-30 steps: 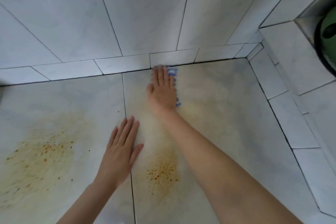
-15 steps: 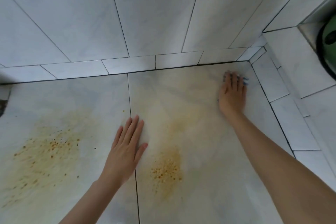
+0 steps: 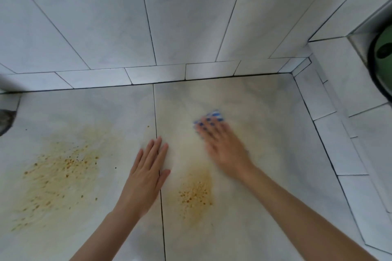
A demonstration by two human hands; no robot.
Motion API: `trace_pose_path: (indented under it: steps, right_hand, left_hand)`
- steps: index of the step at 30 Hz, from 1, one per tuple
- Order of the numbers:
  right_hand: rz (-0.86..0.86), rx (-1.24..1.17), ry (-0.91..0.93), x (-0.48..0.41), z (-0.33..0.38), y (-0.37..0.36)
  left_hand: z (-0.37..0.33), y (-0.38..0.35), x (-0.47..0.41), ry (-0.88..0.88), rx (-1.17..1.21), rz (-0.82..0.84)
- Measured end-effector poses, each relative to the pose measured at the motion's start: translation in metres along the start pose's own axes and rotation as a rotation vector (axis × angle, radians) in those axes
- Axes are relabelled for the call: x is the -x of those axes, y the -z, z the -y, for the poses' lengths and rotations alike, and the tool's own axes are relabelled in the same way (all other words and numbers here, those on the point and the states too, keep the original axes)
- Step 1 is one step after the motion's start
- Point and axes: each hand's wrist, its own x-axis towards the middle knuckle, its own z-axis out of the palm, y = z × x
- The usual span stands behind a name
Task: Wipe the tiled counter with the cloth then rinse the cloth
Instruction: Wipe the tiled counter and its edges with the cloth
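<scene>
**A:** Where is the cloth?

**B:** The cloth point(image 3: 214, 115), blue and white, lies on the tabletop point(image 3: 265, 176) right of the grout line point(image 3: 162, 218), mostly under the fingers of the right hand point(image 3: 224, 150).

**A:** Is it gripped?

**B:** No. The fingers look straight, pressing flat on top. That hand is blurred, so I cannot tell finer detail.

**A:** And the left hand?

**B:** The left hand point(image 3: 148, 174) lies palm down across the grout line, fingers straight and close together, holding nothing.

**A:** Any dirt?

**B:** A small stain point(image 3: 195, 193), orange and speckled, sits between the two forearms. A large stain point(image 3: 57, 176) spreads well to the left. A green thing point(image 3: 384, 53) shows at the right edge.
</scene>
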Motion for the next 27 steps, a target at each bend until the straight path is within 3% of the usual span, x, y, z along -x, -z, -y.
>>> trace_pose_path:
  steps: [4,6,8,15,17,19,23,25,27]
  right_hand:
    - [0.005,0.105,-0.391,0.05,-0.089,0.013]
    - [-0.024,0.06,-0.608,0.056,-0.089,0.015]
    - [-0.067,0.003,-0.683,0.047,-0.053,0.008]
    - [-0.046,-0.139,-0.168,0.067,0.136,-0.023]
    - [-0.009,-0.093,-0.034,0.08,0.135,-0.022]
    - [0.009,-0.039,-0.04,0.097,0.101,-0.02]
    - [0.008,0.049,-0.49,0.149,0.021,-0.008]
    - [-0.006,0.029,-0.707,0.162,0.021,-0.002]
    - [-0.041,0.017,-0.784,0.156,0.05,-0.006]
  left_hand:
    - [-0.003,0.003,-0.001,0.022,0.06,-0.017]
    - [-0.004,0.005,0.0,0.027,0.09,-0.025]
    - [-0.005,0.006,0.003,0.018,0.104,-0.035]
    - [0.005,0.011,0.028,-0.014,0.09,0.031]
    - [0.009,0.011,0.033,-0.037,0.063,0.047]
    - [0.008,0.011,0.036,-0.045,0.062,0.049]
    - [0.003,0.013,0.036,-0.031,0.104,0.076]
    - [0.004,0.013,0.036,-0.037,0.104,0.071]
    - [0.006,0.012,0.036,-0.044,0.107,0.067]
